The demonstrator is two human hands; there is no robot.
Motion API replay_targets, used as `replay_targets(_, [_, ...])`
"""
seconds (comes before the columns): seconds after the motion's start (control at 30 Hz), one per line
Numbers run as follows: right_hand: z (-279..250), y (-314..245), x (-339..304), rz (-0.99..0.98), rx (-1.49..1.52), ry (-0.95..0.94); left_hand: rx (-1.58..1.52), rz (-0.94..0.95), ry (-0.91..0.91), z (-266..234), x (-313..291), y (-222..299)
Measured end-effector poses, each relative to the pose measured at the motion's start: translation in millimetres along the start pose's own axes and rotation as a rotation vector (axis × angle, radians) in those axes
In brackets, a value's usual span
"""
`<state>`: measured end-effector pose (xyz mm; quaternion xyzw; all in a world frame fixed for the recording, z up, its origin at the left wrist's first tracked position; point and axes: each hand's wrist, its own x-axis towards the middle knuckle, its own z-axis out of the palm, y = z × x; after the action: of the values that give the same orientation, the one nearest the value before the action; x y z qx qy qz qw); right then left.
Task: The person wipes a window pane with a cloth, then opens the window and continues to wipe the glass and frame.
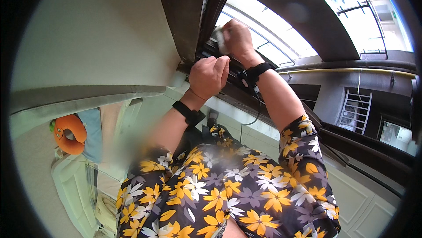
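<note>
At the corner of a dark brown window frame (pixel 182 16), my right hand (pixel 238 40) is raised and closed round a pale, greyish-white cloth (pixel 220 40). The cloth is bunched up and slightly blurred, close against the frame's upright part. Just below and to the left, my left hand (pixel 206 76) is curled into a fist beside the frame's lower rail. Its fingertips face away from me, so what they grip, if anything, is hidden. Both wrists carry black straps with small devices, and a dark cable (pixel 259 111) hangs from the right one.
A cream wall (pixel 101 31) rises at the left. Through the window are outdoor railings, a yellow pipe (pixel 351 70) and a barred opening (pixel 355 110). At the lower left, an orange neck pillow (pixel 70 129) lies by a white bed headboard (pixel 72 185). White panelled cabinets (pixel 351 198) stand lower right.
</note>
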<state>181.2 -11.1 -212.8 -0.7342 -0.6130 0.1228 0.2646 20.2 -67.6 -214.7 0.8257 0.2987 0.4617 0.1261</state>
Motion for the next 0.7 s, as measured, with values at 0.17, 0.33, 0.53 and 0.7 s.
replay_targets(0.17, [-27,14,-1,-0.071,-0.011,0.173,-0.003,-0.010,-0.007,-2,-3,-3])
replay_targets(0.33, [-19,1,-4,-0.518,0.079,-0.235,0.027,-0.001,0.007,-2,-1,-1])
replay_targets(0.53, [-19,13,7,-0.099,0.095,-0.124,0.003,-0.012,-0.003,-2,-1,-2])
replay_targets(0.7, [-19,-6,-3,-0.309,0.167,-0.280,-0.015,0.015,0.009,-4,2,2])
